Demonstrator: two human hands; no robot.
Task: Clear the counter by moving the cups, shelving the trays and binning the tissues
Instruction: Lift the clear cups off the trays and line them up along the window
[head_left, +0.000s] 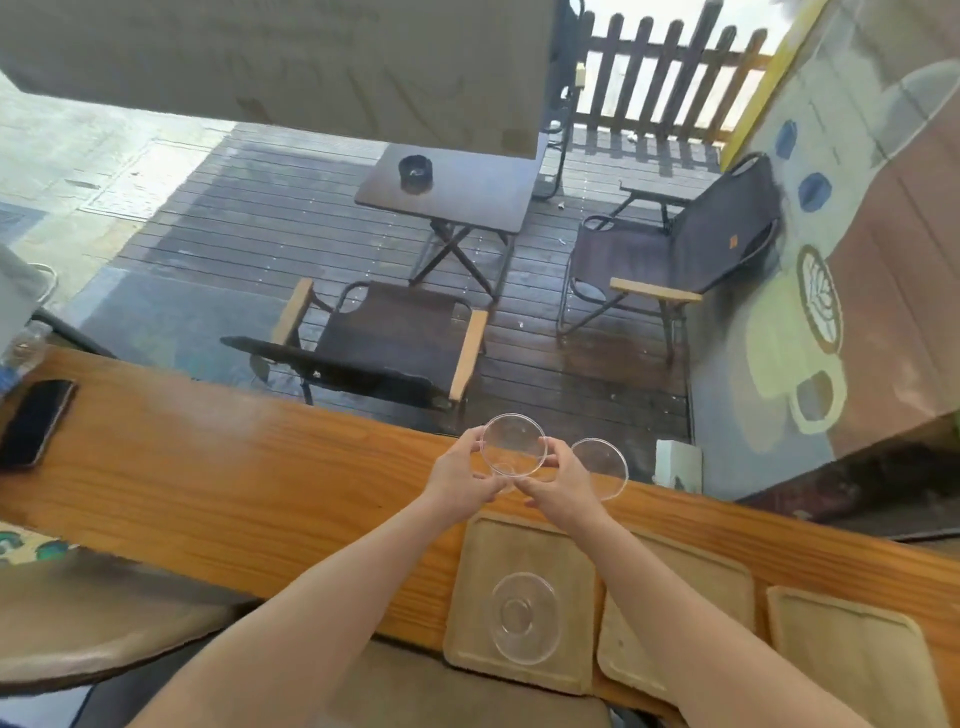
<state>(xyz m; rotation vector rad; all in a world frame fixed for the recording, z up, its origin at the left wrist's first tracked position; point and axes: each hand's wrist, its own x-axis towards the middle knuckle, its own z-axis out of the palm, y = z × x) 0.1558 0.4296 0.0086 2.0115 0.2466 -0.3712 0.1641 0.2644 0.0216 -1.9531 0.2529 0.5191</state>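
Note:
Both hands hold one clear plastic cup (512, 445) above the far edge of the wooden counter (218, 467). My left hand (462, 475) grips its left side and my right hand (558, 480) its right side. A second clear cup (602, 465) stands just to the right, behind my right hand. Three pale wooden trays lie on the counter's near edge: the left tray (519, 540) carries a clear round lid or cup (523, 618), the middle tray (691, 587) is partly under my right forearm, and the right tray (852, 649) is bare. No tissues are visible.
A black phone (36, 422) lies at the counter's left end beside a plastic bottle (21, 353). A white box (678, 464) sits past the counter's far edge. Beyond are folding chairs (384, 343), a small table (452, 187) and a padded stool (104, 623) below left.

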